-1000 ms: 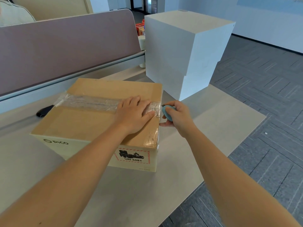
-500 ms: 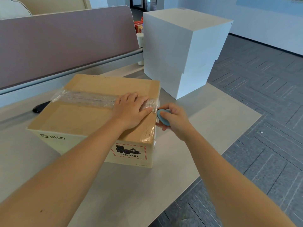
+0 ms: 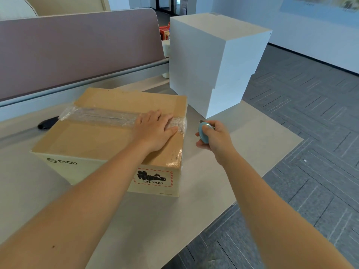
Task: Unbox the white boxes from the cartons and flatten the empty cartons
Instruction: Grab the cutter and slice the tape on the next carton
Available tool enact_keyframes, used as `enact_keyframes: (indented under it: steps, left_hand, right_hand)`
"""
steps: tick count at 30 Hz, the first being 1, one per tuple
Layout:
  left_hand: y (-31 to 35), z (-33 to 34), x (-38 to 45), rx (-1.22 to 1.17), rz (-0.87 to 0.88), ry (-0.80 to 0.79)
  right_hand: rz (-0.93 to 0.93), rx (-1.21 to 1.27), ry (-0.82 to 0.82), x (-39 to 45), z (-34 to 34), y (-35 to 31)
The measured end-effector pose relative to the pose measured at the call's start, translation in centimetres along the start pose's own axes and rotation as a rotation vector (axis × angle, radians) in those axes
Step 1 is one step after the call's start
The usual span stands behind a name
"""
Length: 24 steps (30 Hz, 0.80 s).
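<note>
A: Where was the carton (image 3: 108,136)?
B: On the pale bench (image 3: 242,152), taped; left hand (image 3: 153,131) flat on it, fingers straight.
A: The right hand (image 3: 213,138)?
B: Beside it, fingers curled round a blue cutter (image 3: 203,133). White boxes (image 3: 213,61) stacked behind; grey carpet (image 3: 310,133).

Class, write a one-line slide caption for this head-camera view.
Left hand presses the taped carton flat while right hand holds a blue cutter beside it.

A grey desk (image 3: 242,152) carries a carton (image 3: 93,140), stacked white boxes (image 3: 211,61) at its far edge, and a black object (image 3: 46,124).
</note>
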<state>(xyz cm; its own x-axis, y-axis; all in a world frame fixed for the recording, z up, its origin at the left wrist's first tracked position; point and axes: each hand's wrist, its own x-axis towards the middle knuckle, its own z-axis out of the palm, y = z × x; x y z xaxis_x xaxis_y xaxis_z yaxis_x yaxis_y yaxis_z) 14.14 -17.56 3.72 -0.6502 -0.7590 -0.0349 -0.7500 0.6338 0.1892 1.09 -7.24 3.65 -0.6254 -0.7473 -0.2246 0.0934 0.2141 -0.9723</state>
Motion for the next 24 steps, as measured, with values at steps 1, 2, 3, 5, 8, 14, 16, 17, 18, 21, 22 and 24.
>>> enact_keyframes:
  steps: [1,2,3,5,8,14,16,17,18,21,22,24]
  left_hand:
    - [0.4,0.1,0.0,-0.015,-0.017,0.006]
    - [0.9,0.3,-0.1,-0.033,-0.038,0.015]
    - [1.5,0.5,-0.1,-0.05,-0.063,0.028]
    - [2.9,1.0,0.0,-0.079,-0.116,0.049]
    - [4.6,1.0,0.3,-0.203,-0.238,0.13]
    - [2.1,-1.7,-1.8,-0.579,-0.282,0.314]
    - [-0.5,-2.6,-3.2,-0.578,-0.302,0.281]
    - [-2.0,-3.1,-4.0,-0.584,-0.318,0.262]
    - [-3.3,-3.5,-5.0,-0.58,-0.332,0.249]
    - [-7.3,-4.6,-7.3,-0.526,-0.425,0.189]
    - [-8.7,-4.9,-7.7,-0.534,-0.462,0.177]
    - [-11.4,-5.5,-8.3,-0.547,-0.492,0.175]
  right_hand:
    - [0.006,0.01,0.012,0.3,-0.2,-0.3]
    - [0.018,0.023,0.018,0.5,-0.2,-0.6]
    - [0.026,0.031,0.019,0.8,-0.3,-1.1]
    - [0.024,0.044,0.014,1.4,-0.4,-1.9]
    - [-0.024,0.084,0.007,2.0,-0.4,-3.1]
    - [-0.073,0.053,-0.155,2.0,1.5,-4.8]
    - [-0.107,0.004,-0.212,1.7,3.2,-5.0]
    - [-0.139,-0.039,-0.236,1.6,4.2,-4.9]
    - [-0.181,-0.094,-0.259,1.4,5.2,-4.9]
    - [-0.274,-0.179,-0.364,0.4,9.1,-5.0]
    - [-0.297,-0.194,-0.392,0.1,10.6,-4.9]
    - [-0.345,-0.235,-0.407,-0.3,13.5,-4.7]
